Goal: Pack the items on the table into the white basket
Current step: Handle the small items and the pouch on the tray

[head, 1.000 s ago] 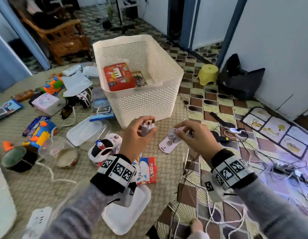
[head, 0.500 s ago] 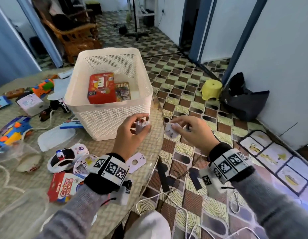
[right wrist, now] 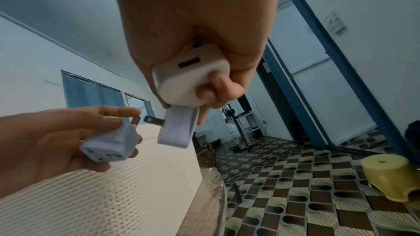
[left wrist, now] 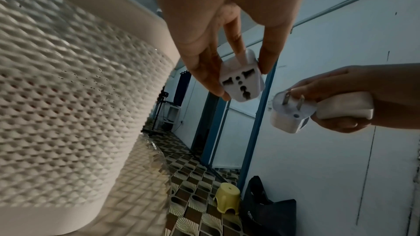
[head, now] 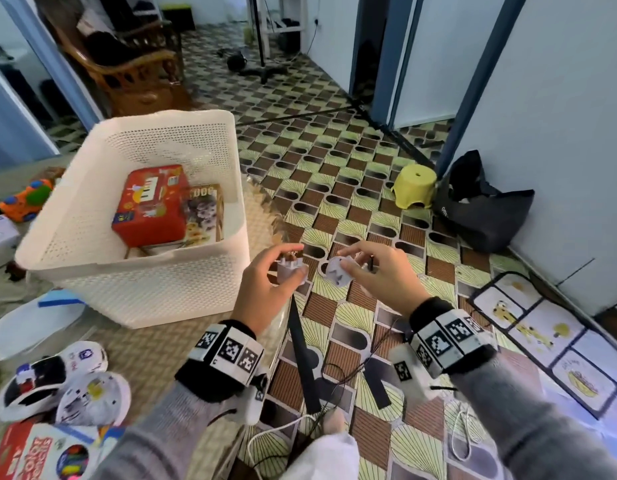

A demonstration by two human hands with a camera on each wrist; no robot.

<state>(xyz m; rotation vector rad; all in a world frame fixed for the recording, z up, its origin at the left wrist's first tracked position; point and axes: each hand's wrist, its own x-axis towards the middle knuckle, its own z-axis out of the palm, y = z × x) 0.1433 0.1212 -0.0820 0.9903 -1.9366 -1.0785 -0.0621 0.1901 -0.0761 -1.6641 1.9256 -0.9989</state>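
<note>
Left hand [head: 265, 289]: I see it pinching a small white square travel adapter [left wrist: 242, 81] between thumb and fingertips, socket face turned toward the wrist camera, metal prongs pointing away.
Right hand [head: 379, 278]: curled round two white pieces, a round two-pin plug [left wrist: 293, 112] pinched at the front and a white rounded charger block with a USB slot [right wrist: 191, 76] tucked behind it in the palm. Whether the two are joined, I cannot tell.
Gap: adapter and plug sit just beside each other, apart, pins of the plug facing the adapter; both are in the air beyond the edge of the surface [head: 154, 355].
White perforated plastic basket [head: 144, 289]: upright on the surface, left of both hands; inside lie a red piano-print box [head: 151, 206] and a flat printed pack [head: 205, 216] beside it.
Still on the surface: toy shoes [head: 54, 379], a coloured-pencil box [head: 40, 452], an orange toy [head: 26, 199].
</note>
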